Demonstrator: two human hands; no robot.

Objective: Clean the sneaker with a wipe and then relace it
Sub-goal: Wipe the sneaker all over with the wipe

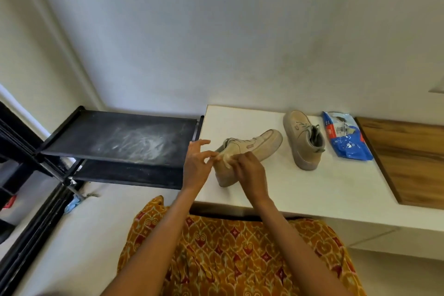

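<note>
both hands [224, 167] at near sneaker's [249, 151] heel

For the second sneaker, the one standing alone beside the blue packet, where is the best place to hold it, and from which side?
Probably grip the second sneaker at its open collar, coming from above: it stands upright on its sole on the white table, opening upward. The wipes packet lies close on its right, so approach from the freer left.

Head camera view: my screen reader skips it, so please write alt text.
Two hands, left and right, pinch a pale lace at the heel of a beige sneaker on a white table. Its mate and a blue wipes pack lie beyond.
</note>
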